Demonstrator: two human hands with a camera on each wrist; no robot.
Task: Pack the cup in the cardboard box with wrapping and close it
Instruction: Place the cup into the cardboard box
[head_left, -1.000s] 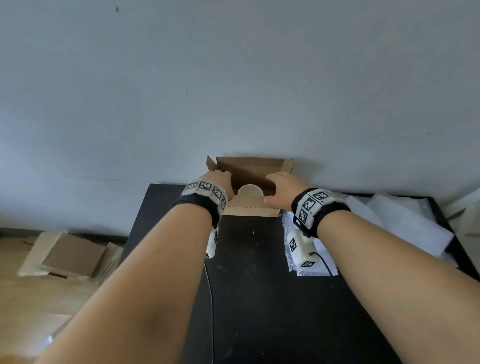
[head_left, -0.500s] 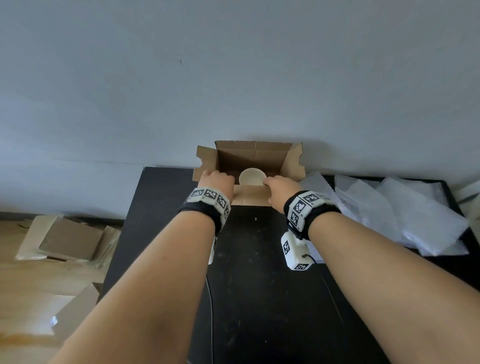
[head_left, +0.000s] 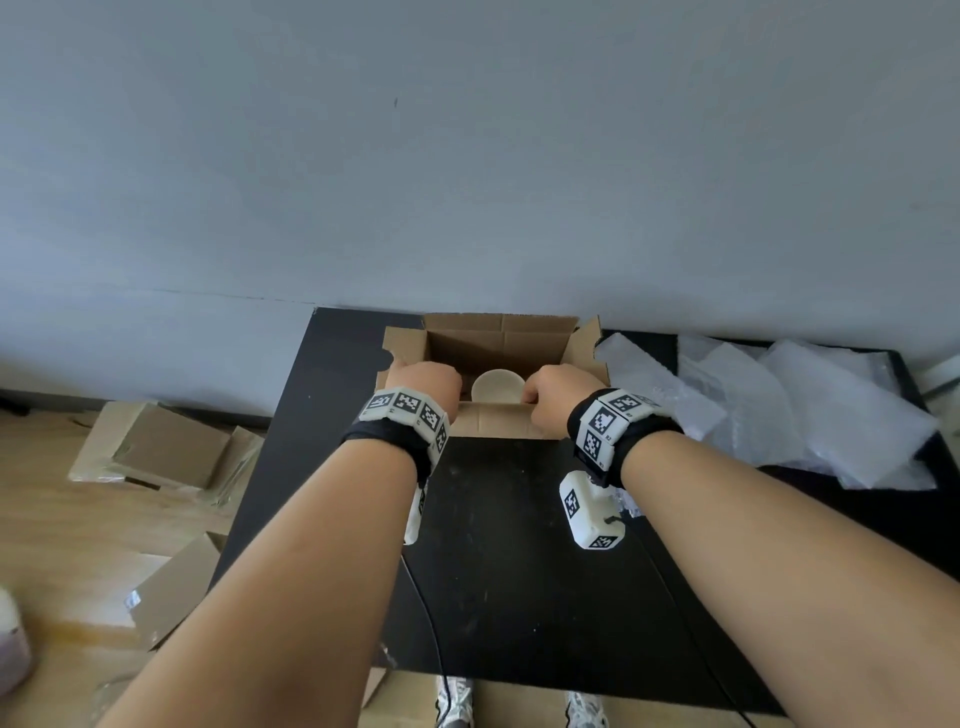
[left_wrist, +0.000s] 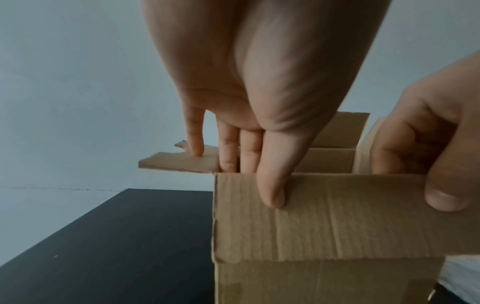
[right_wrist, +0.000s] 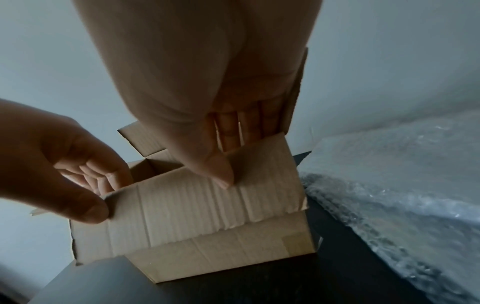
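Observation:
An open cardboard box (head_left: 501, 338) stands at the far edge of the black table (head_left: 519, 545), against the wall. A cream cup (head_left: 497, 385) sits upright inside it, unwrapped. My left hand (head_left: 426, 382) pinches the left end of the box's near flap (left_wrist: 337, 216), thumb outside and fingers (left_wrist: 228, 156) inside. My right hand (head_left: 556, 389) pinches the right end of the same flap (right_wrist: 194, 205), its thumb (right_wrist: 221, 170) on the outer face. The side flaps and the back flap stand open.
Sheets of bubble wrap (head_left: 779, 410) lie on the table just right of the box, also in the right wrist view (right_wrist: 402, 174). Flattened cardboard (head_left: 166, 447) lies on the wooden floor to the left. The wall rises right behind the box.
The box's side flaps have spread outward and the cup shows more fully. Both hands have settled on the near flap. The head view has tilted down.

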